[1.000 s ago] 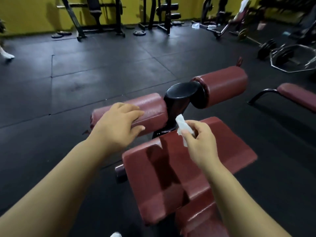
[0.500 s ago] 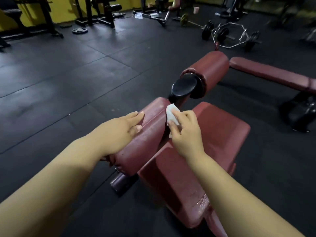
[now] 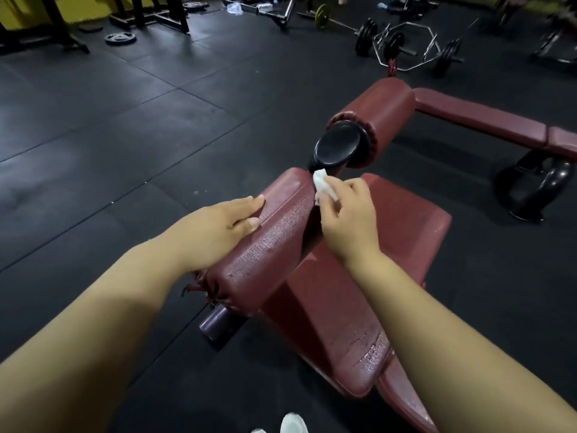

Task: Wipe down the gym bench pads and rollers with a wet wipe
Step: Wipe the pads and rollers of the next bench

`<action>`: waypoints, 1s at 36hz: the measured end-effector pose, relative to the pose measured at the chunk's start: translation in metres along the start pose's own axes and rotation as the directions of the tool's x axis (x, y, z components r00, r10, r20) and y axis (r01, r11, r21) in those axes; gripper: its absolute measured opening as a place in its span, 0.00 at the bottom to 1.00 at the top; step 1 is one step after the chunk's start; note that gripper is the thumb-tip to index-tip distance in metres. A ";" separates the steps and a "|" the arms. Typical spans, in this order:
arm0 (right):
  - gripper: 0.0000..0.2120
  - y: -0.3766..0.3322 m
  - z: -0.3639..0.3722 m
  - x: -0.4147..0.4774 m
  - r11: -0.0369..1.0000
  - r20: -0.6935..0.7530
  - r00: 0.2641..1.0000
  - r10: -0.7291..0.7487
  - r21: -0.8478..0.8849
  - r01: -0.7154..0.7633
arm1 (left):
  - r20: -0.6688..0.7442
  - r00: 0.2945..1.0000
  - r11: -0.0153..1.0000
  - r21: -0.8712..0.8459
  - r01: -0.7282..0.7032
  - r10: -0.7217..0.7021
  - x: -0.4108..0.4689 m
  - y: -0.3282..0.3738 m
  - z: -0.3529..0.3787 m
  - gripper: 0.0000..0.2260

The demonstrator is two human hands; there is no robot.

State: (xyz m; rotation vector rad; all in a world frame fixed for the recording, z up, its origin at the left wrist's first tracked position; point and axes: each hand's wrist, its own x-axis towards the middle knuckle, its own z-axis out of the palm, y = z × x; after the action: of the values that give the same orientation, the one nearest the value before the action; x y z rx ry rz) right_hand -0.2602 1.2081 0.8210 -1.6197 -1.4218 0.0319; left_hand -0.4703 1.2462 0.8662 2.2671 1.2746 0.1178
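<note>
A dark red bench pad [image 3: 393,245] fills the centre, with wet streaks near its lower edge. Two dark red rollers sit at its head: the near roller [image 3: 274,242] and the far roller [image 3: 384,110], joined by a black post with a round cap [image 3: 338,148]. My left hand [image 3: 218,229] lies flat on the left side of the near roller, fingers together. My right hand [image 3: 349,217] pinches a white wet wipe [image 3: 323,182] against the near roller's inner end, close to the black post.
Another dark red bench [image 3: 493,123] stands at the right on a black foot [image 3: 537,189]. A hex bar with plates [image 3: 406,45] lies beyond. Racks and a loose plate [image 3: 120,37] line the far wall. Black rubber floor tiles surround the bench. My white shoe [image 3: 292,425] shows below.
The view has swung to the left side of the bench. My right hand has carried the wipe from above the pad to the near roller's inner end. My left hand stays on that roller.
</note>
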 end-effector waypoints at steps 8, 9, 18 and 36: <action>0.15 -0.035 0.004 -0.079 0.812 0.289 0.764 -0.578 0.295 0.503 | -0.004 0.999 0.998 -0.036 -0.054 0.054 0.006 -0.006 0.000 0.20; 0.15 -0.031 0.003 -0.080 0.793 0.307 0.733 -0.607 0.299 0.531 | 0.002 0.998 0.998 -0.031 -0.061 0.062 0.006 -0.007 -0.001 0.20; 0.11 0.001 0.000 -0.011 0.983 0.008 0.986 0.168 -0.082 -0.167 | -0.024 0.967 0.927 0.292 -0.237 0.254 0.009 -0.009 -0.009 0.28; 0.13 -0.072 0.023 -0.131 0.990 0.001 0.998 -0.058 -0.126 0.058 | 0.225 0.907 0.900 0.182 -0.397 0.355 -0.022 -0.035 -0.012 0.57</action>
State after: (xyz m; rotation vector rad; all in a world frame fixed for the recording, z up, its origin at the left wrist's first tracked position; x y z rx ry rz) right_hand -0.3698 1.1106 0.7847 -1.6785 -1.4931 -0.0953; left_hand -0.5135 1.2474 0.8631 2.6286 0.7698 -0.1055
